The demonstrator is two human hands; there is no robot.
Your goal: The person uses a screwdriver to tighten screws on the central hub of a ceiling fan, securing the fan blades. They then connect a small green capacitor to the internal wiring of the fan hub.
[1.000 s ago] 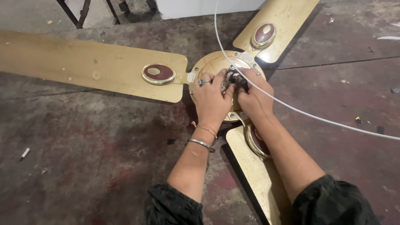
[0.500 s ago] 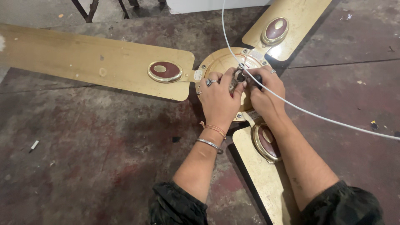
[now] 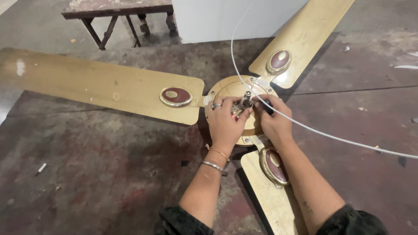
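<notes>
Floor: stained dark concrete floor, we're crouched over it; wooden bench and white cabinet at the far edge.
Fan: gold ceiling fan lies flat on the floor, motor side up, all 3 blades attached w/ maroon oval trims.
Shaft: short metal shaft sticks up at hub centre, wiring bits around its base, between our two hands.
Left hand: our left hand rests on the hub, ring on one finger, bangles at wrist; fingertips pinched together on small wire ends just beside the shaft.
Right hand: our right hand curls close against the shaft from the other side, fingers together round something dark; can't tell exactly what.
Cable: white cable runs from the hub area out to the right and up past the cabinet.
Progress: we judge wiring at the hub is mid-way; blades on, no cover over the shaft, loose ends not tidied.
Vs 0.5 s ago: hands on the same spot as before; view has drawn back, bench now visible.
</notes>
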